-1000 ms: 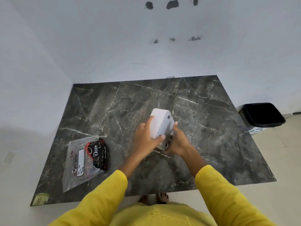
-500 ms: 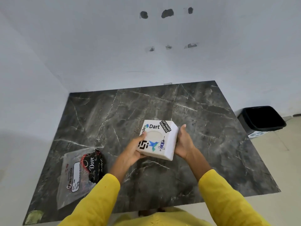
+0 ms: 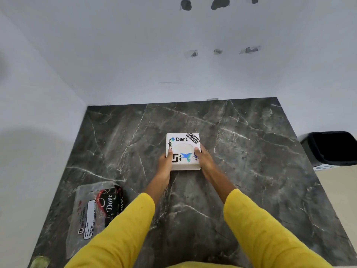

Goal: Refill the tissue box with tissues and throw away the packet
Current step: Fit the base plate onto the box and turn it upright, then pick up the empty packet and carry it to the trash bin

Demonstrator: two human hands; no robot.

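A white square tissue box (image 3: 183,147) with stickers and a round top opening sits flat on the dark marble table (image 3: 251,151), near its middle. White tissue shows in the opening. My left hand (image 3: 166,161) grips the box's left side, thumb on its top. My right hand (image 3: 203,158) grips the right side the same way. A clear plastic tissue packet (image 3: 92,211) with a black "Dove" print lies flat and crumpled at the table's front left, apart from both hands.
A black bin (image 3: 332,149) stands on the floor beyond the table's right edge. White walls close the table's far and left sides. A green-yellowish patch (image 3: 39,262) marks the front left corner.
Both hands turned the box from on edge to sticker side up, then moved it farther from me and set it flat on the table. The packet has not moved.
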